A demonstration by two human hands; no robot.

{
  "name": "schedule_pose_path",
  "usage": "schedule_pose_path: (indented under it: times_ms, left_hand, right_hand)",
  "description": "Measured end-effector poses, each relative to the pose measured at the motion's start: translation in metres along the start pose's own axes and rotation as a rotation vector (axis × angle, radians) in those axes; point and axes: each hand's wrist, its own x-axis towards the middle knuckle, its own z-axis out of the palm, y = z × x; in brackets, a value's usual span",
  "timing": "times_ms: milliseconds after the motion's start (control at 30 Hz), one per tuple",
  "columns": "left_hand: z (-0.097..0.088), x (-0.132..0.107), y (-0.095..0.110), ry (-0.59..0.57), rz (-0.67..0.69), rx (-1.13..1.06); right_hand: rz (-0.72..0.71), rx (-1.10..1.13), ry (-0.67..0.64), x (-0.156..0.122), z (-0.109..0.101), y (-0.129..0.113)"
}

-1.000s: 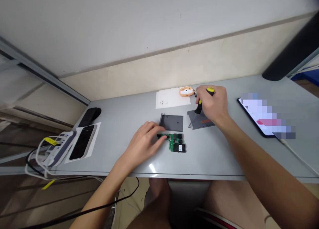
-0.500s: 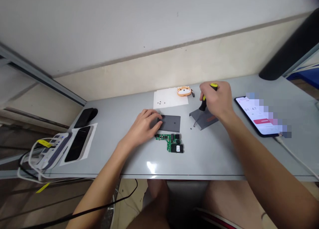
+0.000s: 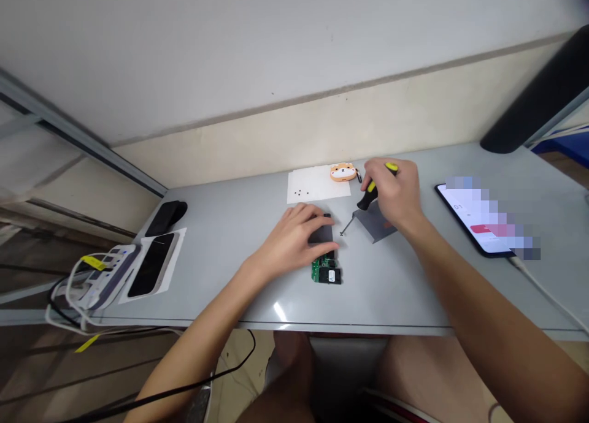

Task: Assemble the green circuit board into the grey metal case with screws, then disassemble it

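My left hand [image 3: 297,242] lies over a dark grey metal cover plate [image 3: 323,233], fingers curled on it, and the plate sits partly on top of the green circuit board [image 3: 326,270]. My right hand [image 3: 391,193] is closed round a black-and-yellow screwdriver [image 3: 368,197], its tip pointing down-left toward the table just right of the plate. Under the right hand rests a second grey metal housing piece [image 3: 375,224]. A white paper sheet [image 3: 315,184] behind holds a few tiny black screws [image 3: 301,192].
An orange animal-shaped case [image 3: 343,171] sits at the paper's right end. A lit phone [image 3: 478,217] with a cable lies at the right. At the left are a black pouch [image 3: 165,214], a dark phone [image 3: 151,263] on paper and a power strip [image 3: 99,276] with cables.
My left hand let go of the circuit board, took the grey cover plate and slid it right and down over the board. The right hand kept the screwdriver, shifting slightly left.
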Motion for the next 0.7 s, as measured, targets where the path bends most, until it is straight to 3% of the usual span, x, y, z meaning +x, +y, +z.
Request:
schedule_pose_path:
  times_ms: [167,367,533,700]
  left_hand:
    - [0.013,0.017,0.002,-0.021,0.019,-0.014]
    - [0.007,0.023,-0.006,-0.017,0.001,-0.022]
    - [0.000,0.057,-0.034,0.000,-0.129,0.060]
    - [0.004,0.096,-0.061,-0.006,-0.260,0.082]
  right_hand:
    - [0.039,0.054,0.061,0.001,0.000,-0.001]
    - [0.058,0.092,0.156,0.006,-0.005,0.000]
    - [0.071,0.047,0.302,0.013,-0.012,0.004]
    - [0.317,0.051,0.380,0.016,-0.011,0.019]
